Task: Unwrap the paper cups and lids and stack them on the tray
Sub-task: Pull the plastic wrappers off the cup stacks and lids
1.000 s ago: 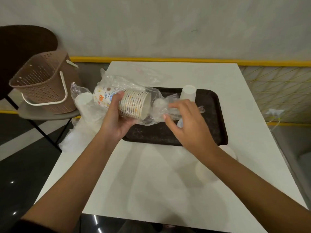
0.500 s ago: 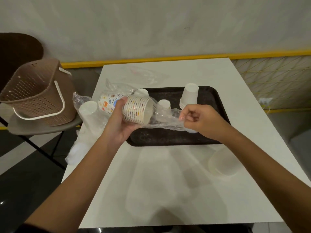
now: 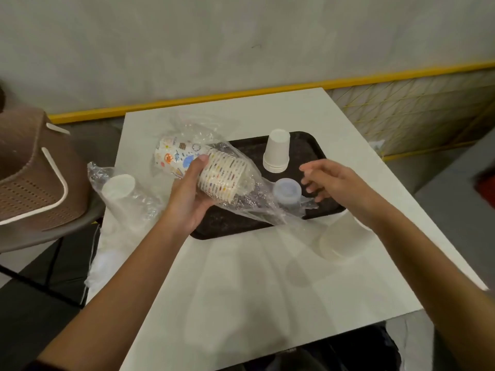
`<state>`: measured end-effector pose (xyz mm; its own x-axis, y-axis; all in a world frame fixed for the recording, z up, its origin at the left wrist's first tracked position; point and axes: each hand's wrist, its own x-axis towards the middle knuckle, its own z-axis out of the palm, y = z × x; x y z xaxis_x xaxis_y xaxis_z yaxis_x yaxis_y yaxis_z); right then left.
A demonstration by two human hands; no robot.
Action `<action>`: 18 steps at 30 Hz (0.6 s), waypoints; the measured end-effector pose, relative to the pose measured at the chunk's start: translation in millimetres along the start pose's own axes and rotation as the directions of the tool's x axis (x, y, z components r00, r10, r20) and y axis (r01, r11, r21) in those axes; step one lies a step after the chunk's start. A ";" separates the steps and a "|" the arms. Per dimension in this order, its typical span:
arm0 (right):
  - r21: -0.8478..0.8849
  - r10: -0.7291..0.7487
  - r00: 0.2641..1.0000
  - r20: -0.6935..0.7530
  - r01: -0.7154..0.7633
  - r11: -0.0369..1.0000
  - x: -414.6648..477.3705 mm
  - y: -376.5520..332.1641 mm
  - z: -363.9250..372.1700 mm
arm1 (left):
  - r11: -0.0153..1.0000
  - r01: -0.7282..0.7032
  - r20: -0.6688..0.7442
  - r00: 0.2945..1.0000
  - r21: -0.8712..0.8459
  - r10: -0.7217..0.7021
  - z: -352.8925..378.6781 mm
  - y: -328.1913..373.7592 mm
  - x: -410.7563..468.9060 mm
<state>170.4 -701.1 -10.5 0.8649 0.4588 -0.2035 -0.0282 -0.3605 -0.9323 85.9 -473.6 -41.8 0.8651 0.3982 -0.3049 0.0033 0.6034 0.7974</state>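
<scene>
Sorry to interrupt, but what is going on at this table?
A person is unwrapping paper cups. The left hand grips a stack of printed paper cups, lying sideways in its clear plastic wrap above the dark tray. The right hand is open near the wrap's loose end, holding nothing. A stack of white cups stands upside down on the tray. Another wrapped white stack lies at the left edge of the table, and a further white stack lies beside the tray.

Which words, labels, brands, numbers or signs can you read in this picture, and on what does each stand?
No text can be read.
On the printed cups: coloured cartoon drawings; any lettering among them is too blurred to read.
On the white cups, tray and wrap: nothing written shows.
</scene>
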 end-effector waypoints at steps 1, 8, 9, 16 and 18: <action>-0.015 0.036 0.998 0.056 -0.035 0.999 -1.0 1.8 8.3 | 1.000 -0.002 0.033 0.999 0.015 0.002 3.8 -1.0 -1.5; -0.204 -0.132 0.988 0.079 0.146 0.968 -12.6 15.4 65.4 | 0.988 0.110 0.150 0.984 -0.109 -0.093 14.2 -17.6 -6.3; -0.219 -0.143 0.989 0.029 0.146 0.965 -14.7 15.7 67.8 | 0.983 0.132 0.154 0.982 -0.128 -0.112 13.4 -20.9 -7.8; -0.325 -0.101 0.994 0.033 0.106 0.940 -27.0 25.0 61.0 | 0.973 0.221 0.234 0.952 -0.073 -0.198 5.8 -33.8 -8.2; -0.323 -0.089 0.994 -0.056 0.067 0.944 -27.7 31.0 49.0 | 0.979 0.203 0.226 0.954 -0.010 -0.195 -1.8 -31.2 -5.5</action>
<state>121.0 -685.2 -48.5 0.8907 0.4428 -0.1024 0.1927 -0.5720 -0.7973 80.2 -493.4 -66.0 0.9383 0.1063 -0.3291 0.1735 0.6784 0.7139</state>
